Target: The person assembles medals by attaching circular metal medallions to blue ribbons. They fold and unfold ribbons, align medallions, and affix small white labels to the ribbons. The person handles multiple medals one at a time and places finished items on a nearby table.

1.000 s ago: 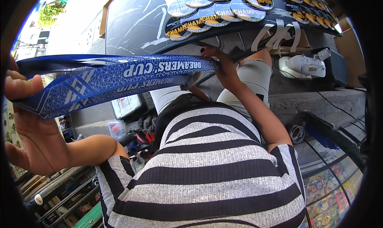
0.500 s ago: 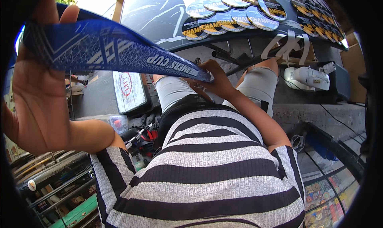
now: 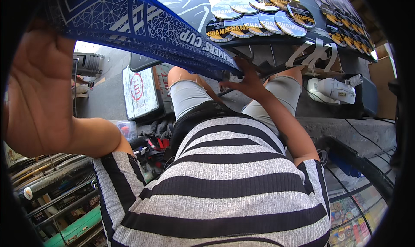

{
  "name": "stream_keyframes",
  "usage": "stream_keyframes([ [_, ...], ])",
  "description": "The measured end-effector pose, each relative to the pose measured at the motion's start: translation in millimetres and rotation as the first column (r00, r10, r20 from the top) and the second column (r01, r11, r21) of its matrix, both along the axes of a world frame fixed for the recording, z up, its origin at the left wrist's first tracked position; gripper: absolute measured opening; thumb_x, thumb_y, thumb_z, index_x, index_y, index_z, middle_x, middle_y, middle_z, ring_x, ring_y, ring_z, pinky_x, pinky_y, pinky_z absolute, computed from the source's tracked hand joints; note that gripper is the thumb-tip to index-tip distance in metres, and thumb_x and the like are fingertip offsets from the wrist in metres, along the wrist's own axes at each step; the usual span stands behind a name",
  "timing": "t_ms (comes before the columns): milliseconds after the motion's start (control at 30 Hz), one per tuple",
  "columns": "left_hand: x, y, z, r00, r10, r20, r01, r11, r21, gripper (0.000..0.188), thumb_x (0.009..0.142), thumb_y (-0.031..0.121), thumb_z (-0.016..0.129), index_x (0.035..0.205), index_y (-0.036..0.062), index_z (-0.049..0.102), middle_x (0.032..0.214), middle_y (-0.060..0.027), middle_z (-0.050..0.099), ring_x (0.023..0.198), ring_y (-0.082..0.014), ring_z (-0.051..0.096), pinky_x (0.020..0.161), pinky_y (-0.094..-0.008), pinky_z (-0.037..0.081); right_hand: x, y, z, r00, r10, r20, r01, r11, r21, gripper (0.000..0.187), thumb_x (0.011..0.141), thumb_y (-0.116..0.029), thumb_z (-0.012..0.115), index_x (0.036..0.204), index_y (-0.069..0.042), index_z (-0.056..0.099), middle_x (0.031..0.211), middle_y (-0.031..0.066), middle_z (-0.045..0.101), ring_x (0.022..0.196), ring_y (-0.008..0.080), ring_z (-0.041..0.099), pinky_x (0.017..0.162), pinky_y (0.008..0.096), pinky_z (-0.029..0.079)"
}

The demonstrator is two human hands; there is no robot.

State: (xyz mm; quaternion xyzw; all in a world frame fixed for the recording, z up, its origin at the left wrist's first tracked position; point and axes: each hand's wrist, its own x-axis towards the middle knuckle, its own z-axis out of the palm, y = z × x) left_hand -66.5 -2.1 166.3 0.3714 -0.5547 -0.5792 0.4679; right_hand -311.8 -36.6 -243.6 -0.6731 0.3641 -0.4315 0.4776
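Note:
A wide blue printed medal ribbon (image 3: 142, 26) with white lettering and a net-like pattern stretches across the upper left, two layers showing. My left hand (image 3: 41, 91) is raised at the far left, palm toward me, with the ribbon's broad near end across its fingers, which are hidden behind it. Down over my knees, my right hand (image 3: 250, 80) is closed around the narrow far end, the thumb below it. Past that hand, several round medal-like discs (image 3: 259, 23) in blue, black and gold lie in overlapping rows on a dark marbled table (image 3: 183, 9).
White ribbon loops (image 3: 320, 55) hang from the table's edge. A white machine (image 3: 330, 90) stands on the floor at right, by a grey bin. A white box with a red mark (image 3: 140, 93) stands left of my knees. Racks (image 3: 56, 182) line the lower left; a glass display case (image 3: 354, 199) is lower right.
The ribbon has risen, its near end now reaching the top of the view. My right hand has moved slightly right, its thumb now spread lower. My left fingers have gone out of sight.

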Motion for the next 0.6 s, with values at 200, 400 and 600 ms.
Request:
stream_keyframes([
  [200,-5,-3,1,0.999,0.011,0.034,-0.01,1.0,-0.017,0.089,0.093,0.038,0.065,0.155,0.0053,0.012,0.158,-0.023,0.025,0.146,-0.038,0.021,0.121,-0.051,0.019,13,2,12,0.981,0.088,-0.173,-0.094,0.995,-0.032,0.077,0.06,-0.04,0.093,0.119,-0.002,0.061,0.108,0.015,0.059,0.105,0.0276,0.058,0.088,0.0374,0.048],
  [400,-9,-5,5,0.987,0.05,0.153,-0.039,0.997,-0.071,0.086,0.094,0.038,0.064,0.155,0.0053,0.013,0.158,-0.0239,0.025,0.147,-0.0394,0.02,0.121,-0.0518,0.018,-7,0,10,0.983,0.166,0.079,-0.174,0.978,0.112,0.046,0.078,-0.025,0.083,0.114,-0.003,0.066,0.11,0.0109,0.066,0.101,0.0192,0.063,0.09,0.0324,0.048],
  [600,9,0,19,0.999,0.024,-0.022,-0.024,1.0,-0.011,0.069,0.101,0.031,0.052,0.155,0.0048,0.017,0.158,-0.0308,0.016,0.149,-0.0447,0.01,0.121,-0.0546,0.02,-7,-12,0,0.961,0.103,0.257,-0.134,0.985,0.108,0.03,0.086,-0.003,0.068,0.115,-0.001,0.064,0.109,0.0081,0.065,0.102,0.0155,0.062,0.091,0.0306,0.048],
])
